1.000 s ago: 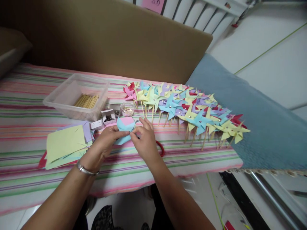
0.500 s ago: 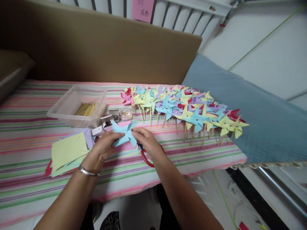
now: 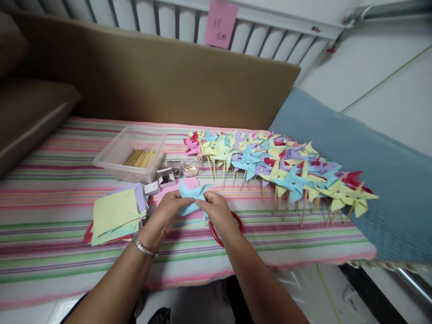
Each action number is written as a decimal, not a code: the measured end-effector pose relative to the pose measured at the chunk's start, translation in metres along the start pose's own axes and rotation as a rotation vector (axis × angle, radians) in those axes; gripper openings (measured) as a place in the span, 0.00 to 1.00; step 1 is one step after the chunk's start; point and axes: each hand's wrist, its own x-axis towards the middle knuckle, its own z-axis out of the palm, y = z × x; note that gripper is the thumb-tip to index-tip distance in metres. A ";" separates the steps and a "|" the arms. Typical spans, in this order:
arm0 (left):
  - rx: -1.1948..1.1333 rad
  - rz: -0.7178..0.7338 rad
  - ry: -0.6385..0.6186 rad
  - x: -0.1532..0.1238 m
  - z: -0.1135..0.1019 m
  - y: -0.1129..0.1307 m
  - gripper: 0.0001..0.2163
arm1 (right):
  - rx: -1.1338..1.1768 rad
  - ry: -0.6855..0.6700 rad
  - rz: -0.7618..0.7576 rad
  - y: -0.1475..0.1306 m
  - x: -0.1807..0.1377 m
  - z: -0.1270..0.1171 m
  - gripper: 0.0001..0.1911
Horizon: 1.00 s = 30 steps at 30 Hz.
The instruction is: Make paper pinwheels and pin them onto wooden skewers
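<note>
Pinching a blue paper pinwheel (image 3: 187,192) above pink paper (image 3: 192,182)
From afar I grip it with left hand (image 3: 170,209) and right hand (image 3: 217,210), red-handled scissors (image 3: 240,222) lying close by the right

Illumination: diffuse, moderate. The cardboard panel (image 3: 162,85) darkens toward 10 o'clock; the floor (image 3: 192,294) at 6 o'clock is shadowed. Wide-angle distortion stretches the edges; fine detail is soft.

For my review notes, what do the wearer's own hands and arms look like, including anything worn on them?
The left hand and right hand are both ungloved. No sleeve covers either visible forearm. A shiny silver-coloured bracelet circles the left wrist; none shows on the right. Any rings are too small to tell.
</note>
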 end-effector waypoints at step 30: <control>-0.946 0.518 0.550 -0.034 -0.136 0.093 0.07 | -1.493 -0.109 -0.015 -0.041 0.099 0.140 0.12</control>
